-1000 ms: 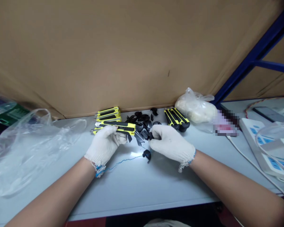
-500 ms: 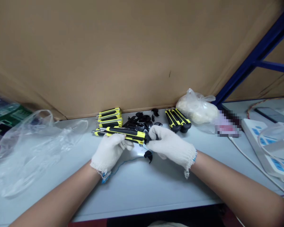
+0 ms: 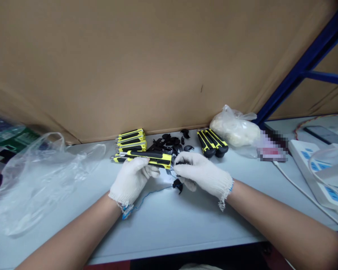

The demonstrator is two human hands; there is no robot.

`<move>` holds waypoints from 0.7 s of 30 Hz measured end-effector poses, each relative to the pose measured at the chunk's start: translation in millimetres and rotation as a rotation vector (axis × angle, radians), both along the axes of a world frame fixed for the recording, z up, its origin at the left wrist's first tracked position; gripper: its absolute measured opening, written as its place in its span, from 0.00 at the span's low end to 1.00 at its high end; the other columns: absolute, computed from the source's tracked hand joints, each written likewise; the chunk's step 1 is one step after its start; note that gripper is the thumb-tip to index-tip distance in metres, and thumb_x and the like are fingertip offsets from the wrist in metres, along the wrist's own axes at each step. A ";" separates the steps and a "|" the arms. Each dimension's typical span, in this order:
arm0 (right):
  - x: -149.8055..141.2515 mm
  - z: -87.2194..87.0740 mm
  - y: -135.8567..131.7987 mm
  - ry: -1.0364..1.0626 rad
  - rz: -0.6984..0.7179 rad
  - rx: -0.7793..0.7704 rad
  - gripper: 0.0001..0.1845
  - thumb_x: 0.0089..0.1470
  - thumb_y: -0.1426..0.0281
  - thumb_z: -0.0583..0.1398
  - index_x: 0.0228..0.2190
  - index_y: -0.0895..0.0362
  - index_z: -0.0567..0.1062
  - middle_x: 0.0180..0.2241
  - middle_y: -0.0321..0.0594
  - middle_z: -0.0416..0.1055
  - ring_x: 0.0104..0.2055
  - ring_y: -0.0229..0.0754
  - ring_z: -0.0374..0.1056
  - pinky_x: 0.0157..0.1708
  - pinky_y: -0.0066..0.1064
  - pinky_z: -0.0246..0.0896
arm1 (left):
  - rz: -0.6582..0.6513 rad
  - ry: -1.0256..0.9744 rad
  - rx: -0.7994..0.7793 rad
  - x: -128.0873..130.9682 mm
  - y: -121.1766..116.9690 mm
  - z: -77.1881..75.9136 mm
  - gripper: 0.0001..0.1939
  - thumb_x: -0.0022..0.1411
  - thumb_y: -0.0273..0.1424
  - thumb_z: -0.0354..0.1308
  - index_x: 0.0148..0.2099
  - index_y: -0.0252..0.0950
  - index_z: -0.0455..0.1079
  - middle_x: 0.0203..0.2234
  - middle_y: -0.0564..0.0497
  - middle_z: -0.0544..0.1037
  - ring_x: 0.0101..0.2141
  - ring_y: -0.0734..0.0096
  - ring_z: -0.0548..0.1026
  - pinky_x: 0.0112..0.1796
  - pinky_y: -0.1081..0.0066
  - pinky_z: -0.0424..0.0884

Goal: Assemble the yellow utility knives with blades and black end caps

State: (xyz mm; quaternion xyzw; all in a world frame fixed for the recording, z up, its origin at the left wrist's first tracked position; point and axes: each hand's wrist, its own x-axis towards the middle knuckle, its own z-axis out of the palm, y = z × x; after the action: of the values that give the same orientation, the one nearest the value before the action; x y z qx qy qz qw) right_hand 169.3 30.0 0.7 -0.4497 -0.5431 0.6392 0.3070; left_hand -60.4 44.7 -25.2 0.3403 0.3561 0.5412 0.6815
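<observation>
My left hand, in a white knit glove, is closed round a yellow and black utility knife held level above the table. My gloved right hand pinches at the knife's right end. Between its fingers shows a bit of a black plastic end cap, mostly hidden. Something shiny sits at the knife's open end, too small to name. Behind my hands lie loose black caps, and one more cap rests in front. More utility knives are stacked at the left.
Capped knives lie at the right beside a tied plastic bag. A clear plastic bag spreads over the left of the table. A power strip, cables and a phone are at far right. Cardboard stands behind.
My right hand has drawn slightly away from the knife's end, and the black cap that showed there is now mostly behind my fingers. My left hand keeps its hold.
</observation>
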 end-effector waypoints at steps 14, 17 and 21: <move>1.6 -15.4 5.8 0.325 -0.149 0.005 0.25 0.59 0.67 0.68 0.57 0.54 0.77 0.33 0.39 0.82 0.29 0.41 0.79 0.31 0.32 0.78 | -0.013 -0.101 0.004 -1.2 7.0 4.4 0.08 0.54 0.28 0.73 0.34 0.31 0.78 0.25 0.49 0.81 0.23 0.70 0.77 0.26 0.70 0.77; 2.8 -18.5 6.1 0.331 -0.135 0.097 0.15 0.64 0.65 0.65 0.51 0.54 0.79 0.34 0.40 0.81 0.32 0.42 0.81 0.34 0.34 0.80 | -0.016 -0.070 0.027 -1.5 6.5 2.8 0.08 0.54 0.29 0.73 0.34 0.32 0.79 0.26 0.48 0.82 0.24 0.69 0.78 0.26 0.70 0.78; 0.4 -19.9 7.1 0.353 -0.212 0.108 0.13 0.60 0.70 0.65 0.47 0.51 0.76 0.33 0.36 0.79 0.29 0.43 0.80 0.28 0.33 0.78 | -0.009 -0.058 0.022 -2.0 6.6 0.1 0.10 0.54 0.29 0.75 0.37 0.32 0.80 0.28 0.47 0.83 0.25 0.68 0.79 0.27 0.70 0.79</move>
State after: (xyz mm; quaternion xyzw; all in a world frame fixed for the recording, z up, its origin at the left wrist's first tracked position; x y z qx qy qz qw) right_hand 169.6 37.1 -19.2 -0.3684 -0.4642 0.6420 0.4866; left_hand -62.4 51.3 -25.1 0.3337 0.3285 0.5517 0.6902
